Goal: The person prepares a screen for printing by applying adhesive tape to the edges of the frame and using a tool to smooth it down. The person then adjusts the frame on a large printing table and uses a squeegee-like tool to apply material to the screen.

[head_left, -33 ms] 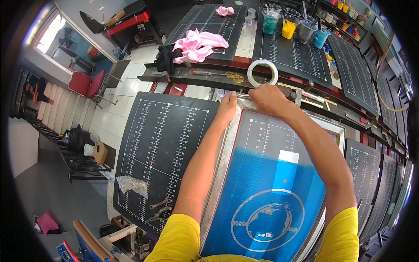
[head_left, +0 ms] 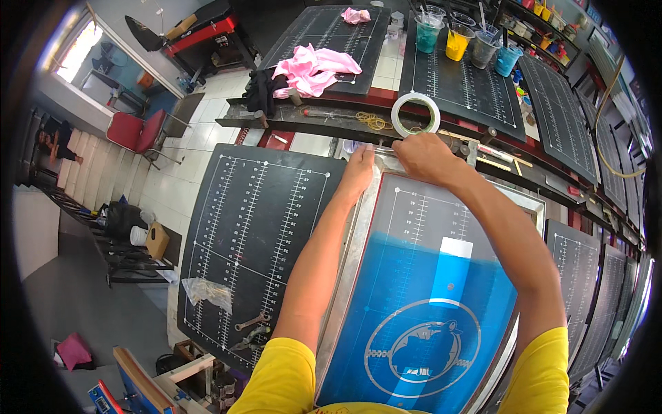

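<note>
A silk-screen frame (head_left: 353, 257) with metal edges lies before me, its mesh (head_left: 414, 283) coated blue below and clear grey at the far end. A round emblem with an animal figure shows in the coating. Beside the frame's far left corner, my left hand (head_left: 358, 171) is closed, its thumb and fingers drawn together near small metal hardware (head_left: 383, 149). My right hand (head_left: 424, 156) is curled into a fist over the frame's far edge, just below a roll of tape (head_left: 394, 117). What either hand's fingers hold is hidden.
Left of the frame, a black gridded board (head_left: 258, 231) bears a plastic bag (head_left: 208, 293) and a wrench (head_left: 253, 321). A dark metal rail (head_left: 324, 125) runs beyond my hands. Farther off are pink cloth (head_left: 310, 71) and cups of paint (head_left: 458, 43) on other boards.
</note>
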The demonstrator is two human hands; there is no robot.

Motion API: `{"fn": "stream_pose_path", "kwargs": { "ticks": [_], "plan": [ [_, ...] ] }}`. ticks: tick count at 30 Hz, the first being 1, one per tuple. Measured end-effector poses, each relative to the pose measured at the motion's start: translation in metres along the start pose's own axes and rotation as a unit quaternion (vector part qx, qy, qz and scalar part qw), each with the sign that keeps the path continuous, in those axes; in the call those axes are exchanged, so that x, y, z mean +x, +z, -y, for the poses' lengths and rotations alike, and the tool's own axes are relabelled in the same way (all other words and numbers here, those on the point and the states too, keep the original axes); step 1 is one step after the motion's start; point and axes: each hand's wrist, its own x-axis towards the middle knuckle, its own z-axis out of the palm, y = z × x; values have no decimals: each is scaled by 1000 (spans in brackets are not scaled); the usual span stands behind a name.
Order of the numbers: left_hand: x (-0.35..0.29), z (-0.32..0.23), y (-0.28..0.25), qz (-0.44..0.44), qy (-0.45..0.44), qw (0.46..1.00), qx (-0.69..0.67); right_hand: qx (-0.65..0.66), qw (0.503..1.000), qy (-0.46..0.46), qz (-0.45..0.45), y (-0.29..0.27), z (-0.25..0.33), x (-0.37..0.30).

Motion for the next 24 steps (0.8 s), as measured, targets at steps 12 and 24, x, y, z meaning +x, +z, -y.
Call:
{"fn": "stream_pose_path", "kwargs": {
  "ticks": [12,24],
  "plan": [
    [1,-6,7,4,63,998,20,-76,992,-64,80,-4,-1,22],
    [-3,-13,-1,11,21,997,74,-59,998,37,6,-23,-3,-12]
  ]
}}
